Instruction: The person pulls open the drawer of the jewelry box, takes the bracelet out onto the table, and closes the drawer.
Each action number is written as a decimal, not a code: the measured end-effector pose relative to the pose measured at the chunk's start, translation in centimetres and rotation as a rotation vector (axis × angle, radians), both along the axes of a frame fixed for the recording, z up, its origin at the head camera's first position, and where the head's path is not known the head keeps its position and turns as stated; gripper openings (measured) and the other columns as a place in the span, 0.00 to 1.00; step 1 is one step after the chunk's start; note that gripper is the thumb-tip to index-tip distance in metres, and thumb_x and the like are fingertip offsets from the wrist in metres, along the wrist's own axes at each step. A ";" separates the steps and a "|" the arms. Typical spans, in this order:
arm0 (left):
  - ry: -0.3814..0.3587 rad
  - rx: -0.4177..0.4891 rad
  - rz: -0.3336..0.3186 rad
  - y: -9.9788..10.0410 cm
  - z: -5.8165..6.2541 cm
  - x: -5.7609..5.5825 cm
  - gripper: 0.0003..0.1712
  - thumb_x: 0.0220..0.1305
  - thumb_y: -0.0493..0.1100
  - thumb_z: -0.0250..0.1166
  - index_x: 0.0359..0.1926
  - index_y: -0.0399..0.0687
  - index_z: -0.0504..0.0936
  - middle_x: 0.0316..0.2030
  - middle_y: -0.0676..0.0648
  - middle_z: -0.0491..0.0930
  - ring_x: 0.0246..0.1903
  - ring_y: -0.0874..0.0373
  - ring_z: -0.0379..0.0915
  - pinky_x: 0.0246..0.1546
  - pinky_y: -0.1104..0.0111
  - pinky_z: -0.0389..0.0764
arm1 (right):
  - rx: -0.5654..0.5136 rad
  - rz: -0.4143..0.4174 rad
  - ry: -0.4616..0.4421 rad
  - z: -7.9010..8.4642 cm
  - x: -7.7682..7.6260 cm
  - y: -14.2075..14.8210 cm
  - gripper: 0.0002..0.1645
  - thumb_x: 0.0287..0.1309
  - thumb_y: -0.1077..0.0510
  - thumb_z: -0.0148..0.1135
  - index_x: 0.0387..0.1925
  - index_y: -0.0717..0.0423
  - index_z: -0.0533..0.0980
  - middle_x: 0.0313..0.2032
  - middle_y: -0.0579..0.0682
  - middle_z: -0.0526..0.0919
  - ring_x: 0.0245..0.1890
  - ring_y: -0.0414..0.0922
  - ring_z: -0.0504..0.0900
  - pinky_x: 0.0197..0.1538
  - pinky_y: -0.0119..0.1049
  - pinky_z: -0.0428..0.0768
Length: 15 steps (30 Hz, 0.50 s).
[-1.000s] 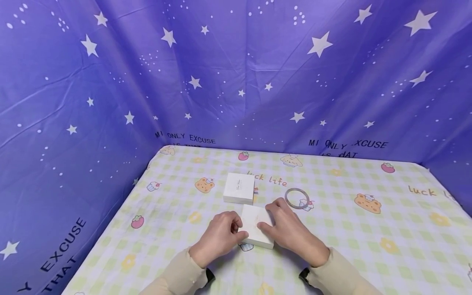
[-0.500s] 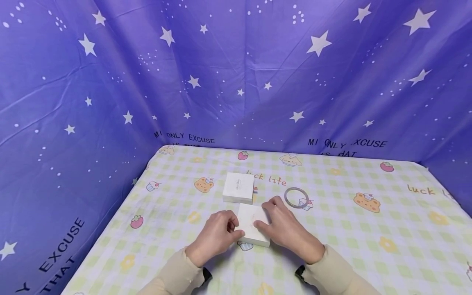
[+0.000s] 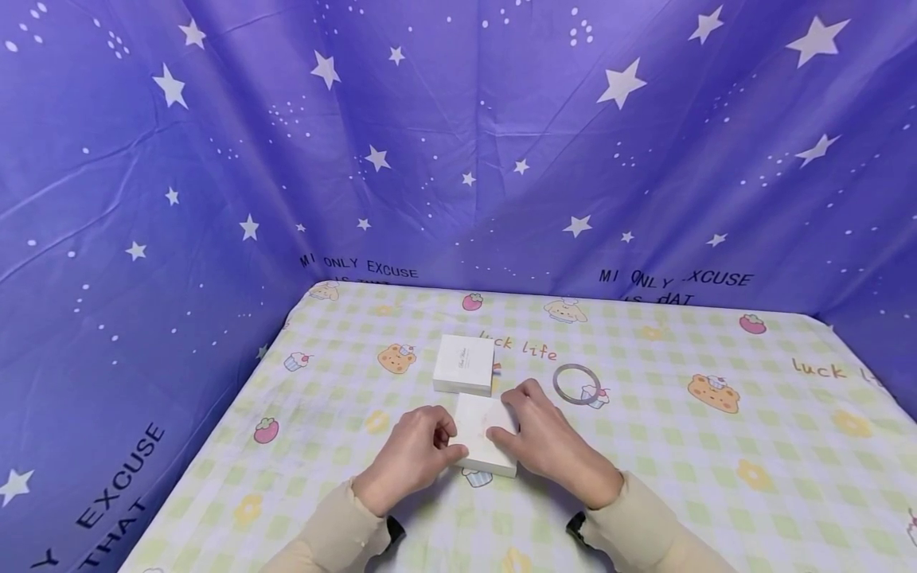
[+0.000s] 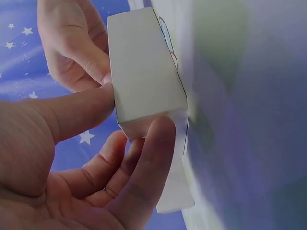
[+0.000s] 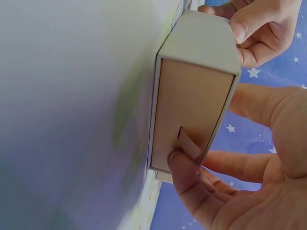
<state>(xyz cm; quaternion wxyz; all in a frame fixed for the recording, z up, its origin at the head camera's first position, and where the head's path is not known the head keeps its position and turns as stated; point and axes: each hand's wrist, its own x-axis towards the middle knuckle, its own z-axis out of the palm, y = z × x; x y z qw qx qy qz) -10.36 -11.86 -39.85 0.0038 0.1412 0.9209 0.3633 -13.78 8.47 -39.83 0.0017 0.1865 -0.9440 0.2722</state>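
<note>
Gripping the near box (image 3: 471, 420) from both sides, your left hand (image 3: 414, 447) and right hand (image 3: 550, 439) bend thumbs and fingers onto it, nearer the left edge of the worktop (image 3: 688, 454). Just beyond, the far box (image 3: 451, 378) bears script too small to read; the curtain (image 3: 430, 95) says "ONLY EXCUSE".

The right hand (image 3: 552, 442) covers part of the right edge of the near white square cardboard box (image 3: 473, 422), whose faint top mark is unclear. Lettering on the far white square cardboard box (image 3: 463, 362) is too small to read. The head view's near edge cuts off the beige cloth sleeves (image 3: 333, 521); the green-and-white checked fabric tablecloth (image 3: 802, 446) blurs in both wrist views.
</note>
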 end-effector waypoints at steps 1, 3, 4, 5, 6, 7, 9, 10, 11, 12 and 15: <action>0.002 0.002 -0.001 0.0 0.0 0.0 0.12 0.51 0.39 0.74 0.26 0.47 0.75 0.22 0.54 0.71 0.22 0.66 0.64 0.25 0.72 0.68 | 0.001 0.000 0.000 0.0 0.0 0.0 0.29 0.51 0.49 0.71 0.50 0.63 0.76 0.48 0.54 0.71 0.43 0.47 0.75 0.48 0.42 0.76; 0.005 0.001 0.000 -0.1 0.0 0.0 0.12 0.51 0.39 0.74 0.26 0.48 0.75 0.22 0.54 0.71 0.22 0.66 0.64 0.24 0.72 0.68 | 0.000 -0.001 -0.001 0.0 -0.1 -0.1 0.30 0.51 0.49 0.71 0.51 0.63 0.76 0.48 0.54 0.71 0.43 0.46 0.75 0.48 0.42 0.75; 0.006 0.000 0.000 -0.2 0.0 -0.1 0.12 0.51 0.39 0.73 0.26 0.48 0.75 0.22 0.55 0.71 0.22 0.66 0.64 0.24 0.72 0.68 | -0.001 0.000 -0.002 0.0 -0.1 -0.2 0.29 0.51 0.49 0.71 0.51 0.63 0.76 0.48 0.54 0.71 0.43 0.46 0.75 0.48 0.42 0.75; 0.006 0.000 0.001 -0.2 0.0 -0.1 0.12 0.51 0.39 0.73 0.26 0.47 0.75 0.22 0.55 0.71 0.22 0.66 0.64 0.24 0.72 0.69 | -0.001 -0.002 -0.004 0.0 -0.1 -0.2 0.30 0.51 0.49 0.71 0.51 0.63 0.76 0.49 0.54 0.71 0.43 0.46 0.75 0.48 0.42 0.75; 0.006 -0.002 0.002 -0.3 0.0 -0.1 0.12 0.51 0.39 0.73 0.26 0.47 0.75 0.22 0.55 0.71 0.22 0.66 0.65 0.24 0.72 0.69 | -0.001 -0.004 -0.007 -0.1 -0.1 -0.3 0.30 0.51 0.49 0.71 0.51 0.62 0.76 0.49 0.54 0.71 0.43 0.46 0.74 0.48 0.42 0.75; 0.004 -0.003 0.004 -0.3 -0.1 -0.1 0.12 0.51 0.39 0.73 0.26 0.47 0.75 0.22 0.56 0.71 0.22 0.66 0.65 0.24 0.73 0.69 | -0.002 -0.005 -0.009 -0.1 -0.1 -0.4 0.30 0.51 0.49 0.71 0.52 0.62 0.76 0.49 0.54 0.70 0.42 0.46 0.74 0.48 0.42 0.75; 0.003 -0.003 0.008 -0.5 -0.1 -0.1 0.12 0.51 0.39 0.73 0.27 0.47 0.75 0.22 0.56 0.71 0.22 0.66 0.65 0.25 0.73 0.69 | -0.005 -0.005 -0.016 -0.1 -0.2 -0.5 0.30 0.51 0.49 0.71 0.52 0.62 0.75 0.49 0.54 0.70 0.41 0.45 0.74 0.47 0.42 0.75; 0.002 -0.002 0.009 -0.5 -0.1 -0.1 0.12 0.51 0.39 0.74 0.27 0.47 0.75 0.22 0.56 0.71 0.22 0.66 0.65 0.24 0.73 0.69 | -0.005 -0.005 -0.018 -0.1 -0.2 -0.6 0.30 0.51 0.49 0.71 0.52 0.61 0.75 0.49 0.54 0.70 0.40 0.45 0.74 0.46 0.42 0.75; 0.002 -0.002 0.010 -0.6 -0.1 -0.1 0.12 0.51 0.39 0.74 0.27 0.46 0.76 0.22 0.56 0.71 0.22 0.66 0.65 0.24 0.73 0.69 | -0.005 -0.006 -0.020 -0.1 -0.2 -0.6 0.30 0.51 0.49 0.71 0.53 0.61 0.75 0.49 0.54 0.70 0.40 0.45 0.74 0.46 0.42 0.75; 0.003 -0.001 0.011 -0.7 -0.1 -0.1 0.12 0.51 0.39 0.74 0.27 0.46 0.76 0.22 0.55 0.71 0.22 0.66 0.65 0.24 0.73 0.69 | -0.006 -0.005 -0.019 -0.1 -0.2 -0.7 0.30 0.51 0.49 0.71 0.53 0.61 0.75 0.49 0.54 0.70 0.39 0.45 0.73 0.45 0.42 0.75; -0.002 0.007 0.012 -0.8 0.0 -0.1 0.12 0.50 0.39 0.74 0.27 0.46 0.76 0.22 0.54 0.72 0.22 0.66 0.65 0.24 0.72 0.69 | -0.008 -0.003 -0.014 -0.2 -0.2 -0.9 0.31 0.51 0.49 0.71 0.53 0.62 0.75 0.48 0.55 0.69 0.38 0.45 0.73 0.45 0.41 0.75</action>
